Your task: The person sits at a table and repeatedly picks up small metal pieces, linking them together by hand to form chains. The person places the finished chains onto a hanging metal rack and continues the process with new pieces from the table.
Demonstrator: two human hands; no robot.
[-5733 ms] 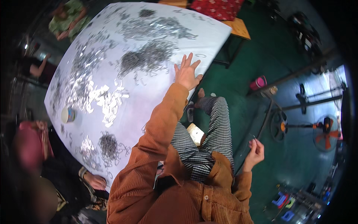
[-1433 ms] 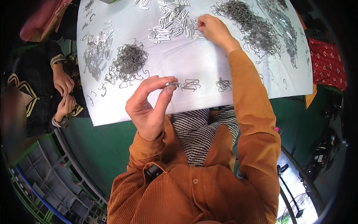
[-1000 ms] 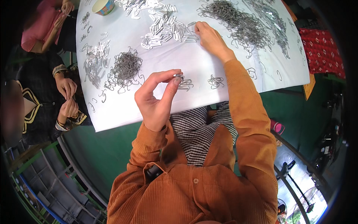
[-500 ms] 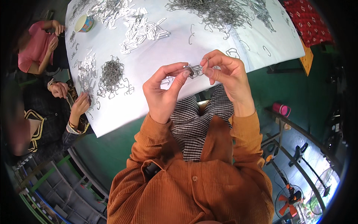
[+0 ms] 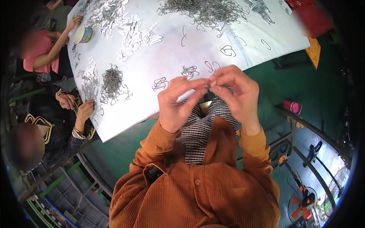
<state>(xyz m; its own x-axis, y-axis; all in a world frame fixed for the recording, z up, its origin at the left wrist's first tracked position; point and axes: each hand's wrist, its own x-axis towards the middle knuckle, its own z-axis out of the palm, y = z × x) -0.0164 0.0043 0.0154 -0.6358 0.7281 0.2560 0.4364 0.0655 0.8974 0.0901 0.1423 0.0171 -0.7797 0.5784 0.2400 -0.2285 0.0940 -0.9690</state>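
Over the table's near edge, my left hand [image 5: 176, 102] pinches a small metal piece [image 5: 207, 86] between thumb and fingertips. My right hand [image 5: 237, 97] meets it there, with thumb and forefinger closed on a thin bent wire [image 5: 215, 79]. The fingertips of both hands nearly touch and partly cover what they hold; the exact shape of the metal piece is hidden. Just beyond my hands lie small groups of bent wire hooks: one left group [image 5: 160, 83], one middle group [image 5: 189, 71] and a few loose hooks [image 5: 211, 66].
The white-covered table [image 5: 140, 102] bears a large heap of wire hooks [image 5: 201, 13], a heap of flat silvery-white strips [image 5: 138, 36], a smaller hook pile [image 5: 112, 80] and a paper tub [image 5: 83, 35]. Two co-workers sit at the left side. A fan [image 5: 302, 203] stands lower right.
My hands have drawn together and come nearer to me, uncovering the hook groups on the table. At the left, the person in pink now reaches an arm onto the table.
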